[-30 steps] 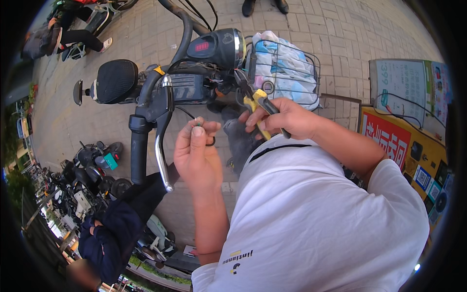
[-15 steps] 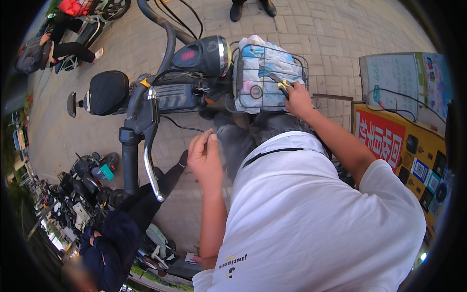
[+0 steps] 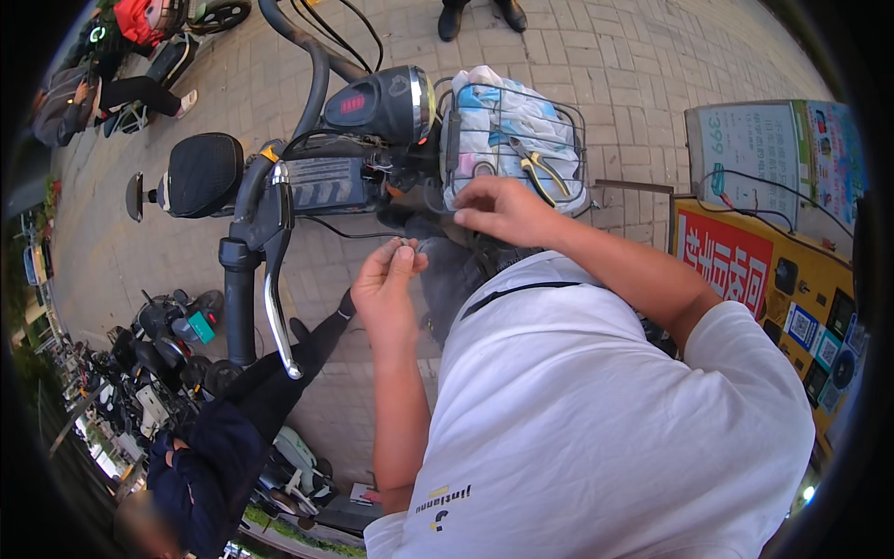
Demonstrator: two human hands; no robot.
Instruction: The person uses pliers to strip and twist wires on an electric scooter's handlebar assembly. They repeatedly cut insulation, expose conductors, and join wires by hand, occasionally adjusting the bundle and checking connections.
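My left hand (image 3: 384,284) is closed in a pinch on the end of a thin black cable (image 3: 349,232), which runs out from under the handlebar. Beside the wire basket (image 3: 583,140), my right hand (image 3: 507,212) reaches across with its fingers apart and nothing visible in them. Pliers with yellow and black handles (image 3: 538,175) lie on top of the basket, jaws pointing away from me. Under the wires is a crumpled white and blue plastic bag (image 3: 494,116). A small ring-shaped roll (image 3: 484,170) sits by the basket's near left part, partly covered by my right hand.
An electric bike's handlebar with a silver brake lever (image 3: 282,307), a headlight unit (image 3: 377,104) and a black saddle (image 3: 205,175) fill the left. At right stands a yellow cabinet (image 3: 684,252) with signs. A person in dark clothes (image 3: 209,456) stands lower left.
My right hand has let go of the pliers, leaving them on the basket, and moved left toward my left hand. The left hand has shifted slightly and keeps its pinch.
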